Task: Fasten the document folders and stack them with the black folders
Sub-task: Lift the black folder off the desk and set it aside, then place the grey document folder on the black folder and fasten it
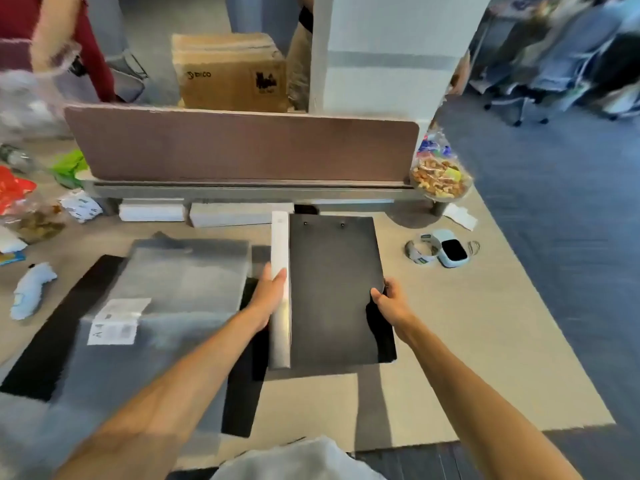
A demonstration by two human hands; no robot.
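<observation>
A dark grey document folder (332, 292) with a white spine (280, 258) and two studs near its far edge is held just above the desk in the middle. My left hand (268, 296) grips the white spine on the folder's left side. My right hand (389, 301) pinches the folder's right edge. To the left lies a clear plastic pack with a white label (173, 289) on top of black folders (52, 337). Another black folder (244, 386) shows under my left forearm.
A brown divider panel (242, 147) closes off the desk's far side, with white boxes (194, 213) under it. A bowl of nuts (440, 180), a tape roll (420, 252) and a small white device (452, 252) sit right. Bags and wrappers (31, 209) crowd the left.
</observation>
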